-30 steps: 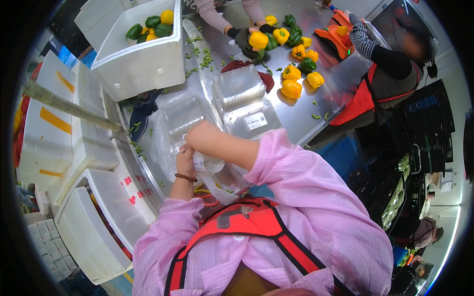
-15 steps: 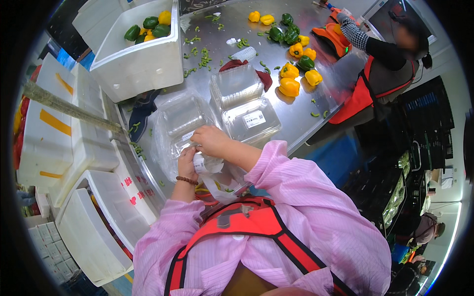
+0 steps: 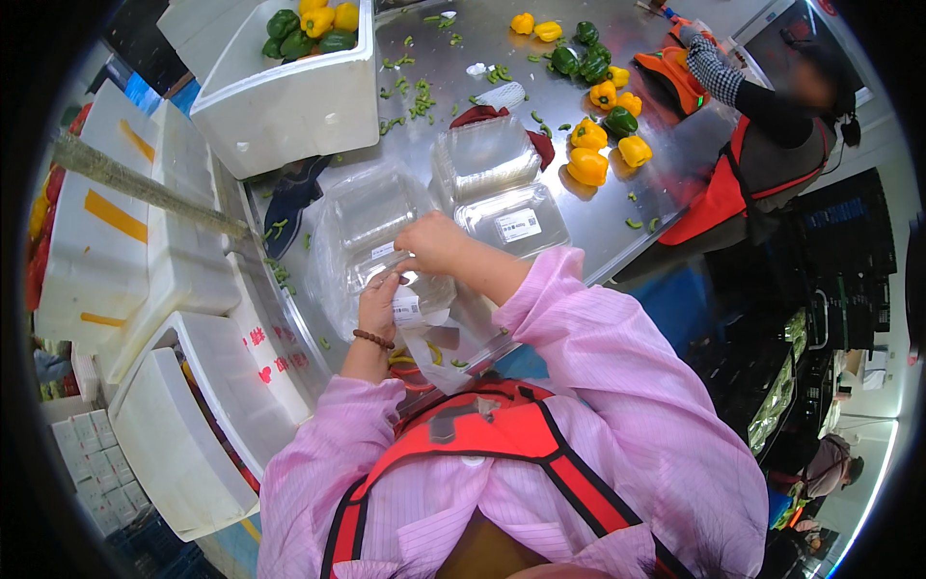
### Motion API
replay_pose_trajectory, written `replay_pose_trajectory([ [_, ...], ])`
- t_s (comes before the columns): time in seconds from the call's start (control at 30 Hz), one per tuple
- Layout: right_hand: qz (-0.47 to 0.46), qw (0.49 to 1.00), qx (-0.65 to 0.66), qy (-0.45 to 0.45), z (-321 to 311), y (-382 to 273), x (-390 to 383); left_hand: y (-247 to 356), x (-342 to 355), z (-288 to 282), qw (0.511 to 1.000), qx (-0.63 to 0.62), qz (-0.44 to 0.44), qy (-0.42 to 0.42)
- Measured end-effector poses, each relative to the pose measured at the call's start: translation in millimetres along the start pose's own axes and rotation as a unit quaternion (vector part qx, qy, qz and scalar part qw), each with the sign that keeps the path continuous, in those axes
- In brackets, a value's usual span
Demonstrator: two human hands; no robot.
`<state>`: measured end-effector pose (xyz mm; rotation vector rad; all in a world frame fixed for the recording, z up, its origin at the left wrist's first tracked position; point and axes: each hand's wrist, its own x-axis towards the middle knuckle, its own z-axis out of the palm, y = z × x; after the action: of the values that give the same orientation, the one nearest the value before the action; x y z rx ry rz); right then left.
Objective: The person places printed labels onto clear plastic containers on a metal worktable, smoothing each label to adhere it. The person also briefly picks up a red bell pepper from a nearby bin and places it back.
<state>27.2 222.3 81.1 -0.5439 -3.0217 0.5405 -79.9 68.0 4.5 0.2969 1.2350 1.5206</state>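
My left hand [image 3: 377,307], with a beaded bracelet at the wrist, has its fingers closed on a strip of white labels [image 3: 407,310]. The pale backing paper [image 3: 424,353] trails down from it toward my apron. My right hand [image 3: 436,245] is bent in a pinch close to the left fingertips; what it pinches is too small to make out. Under and beyond both hands lie clear plastic boxes [image 3: 374,210] in a loose plastic bag. To their right are a stack of clear boxes [image 3: 485,159] and a clear box with a white label [image 3: 516,225].
The metal table [image 3: 439,58] carries scattered green pepper trimmings [image 3: 421,100], with yellow peppers [image 3: 586,167] and green peppers [image 3: 620,122] at the right. A white foam box [image 3: 289,121] holds more peppers at the back left. Across the table, a person [image 3: 772,125] works.
The whole view has shifted slightly, moving the table's things right and up. My right hand has risen a little from the label strip, which stays in my left.
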Motion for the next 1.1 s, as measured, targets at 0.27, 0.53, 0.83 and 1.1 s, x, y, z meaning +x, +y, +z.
replay_pose_trajectory([
  [0.27,-0.166,0.967,-0.171,0.094,11,7,-1,-5,2,-1,1.000,0.017,0.006,0.020],
  [0.53,-0.121,0.959,-0.234,0.108,-6,23,20,-32,-12,-8,0.997,-0.031,-0.069,0.030],
  [0.83,-0.019,0.995,-0.095,-0.030,-3,18,25,35,-42,29,0.812,0.578,0.015,-0.085],
  [1.1,-0.023,0.997,-0.072,-0.009,-19,12,21,22,5,17,0.652,0.758,0.024,0.011],
])
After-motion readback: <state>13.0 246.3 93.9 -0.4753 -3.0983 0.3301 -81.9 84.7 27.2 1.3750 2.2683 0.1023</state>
